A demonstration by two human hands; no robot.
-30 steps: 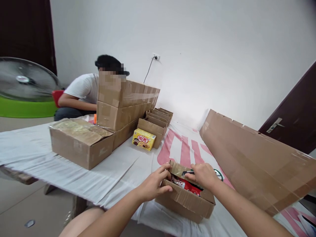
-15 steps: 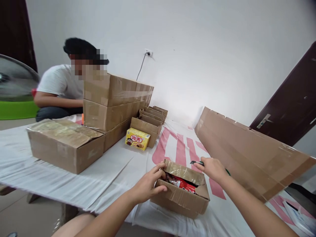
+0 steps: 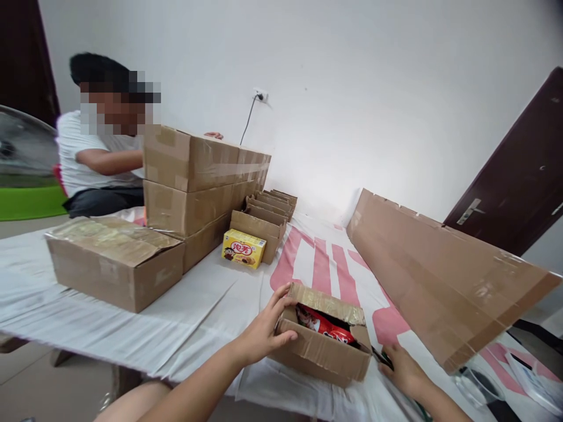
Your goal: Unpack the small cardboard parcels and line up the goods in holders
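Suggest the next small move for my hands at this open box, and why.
I'd probably release the cutter onto the cloth: your right hand holds it low beside the box, whose top gapes enough to show red packaging. Your left hand grips the other end, so a free right hand might help.

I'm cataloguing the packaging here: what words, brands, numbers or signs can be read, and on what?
"泡芙", on the front of the yellow box; its smaller print is unreadable.
Red packaging in the open carton: printing too blurred to read.
Tablecloth: large pink shapes, no word I can make out.
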